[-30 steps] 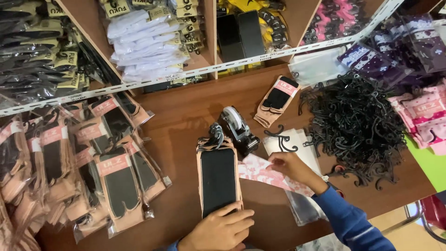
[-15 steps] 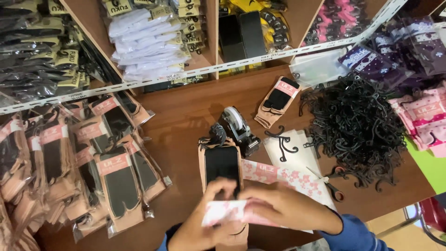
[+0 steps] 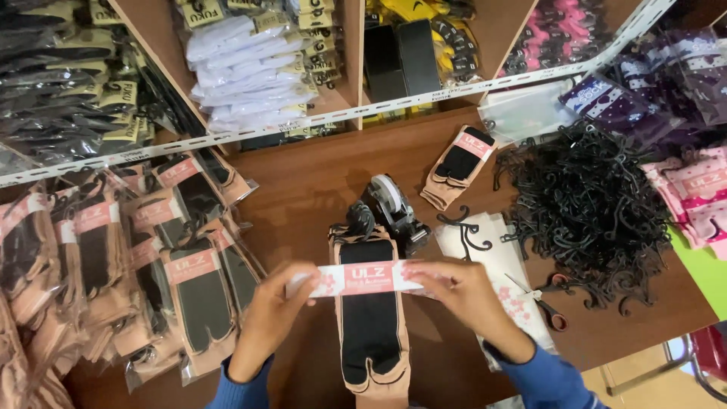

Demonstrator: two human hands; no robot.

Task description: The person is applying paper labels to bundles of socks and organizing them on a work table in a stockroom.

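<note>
L hand (image 3: 266, 318) & R hand (image 3: 463, 294) are each pinching one end of a pink-and-white paper band (image 3: 363, 279), stretching it flat across a beige-and-black sock pair (image 3: 369, 318) lying on the brown table (image 3: 303, 182). Band's long axis is running side to side, crossing the sock's near-far axis; both hands equally close. Fingertips under the band are hidden, sock toe partly cut off. Farther back a tape dispenser (image 3: 395, 212) & a heap of black hooks (image 3: 587, 204) are sitting.

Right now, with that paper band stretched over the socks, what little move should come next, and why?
Probably fold the ends of the paper band down around the socks. The left hand and right hand hold it flat across them, its ends sticking out past both edges, not yet wrapped.
</note>
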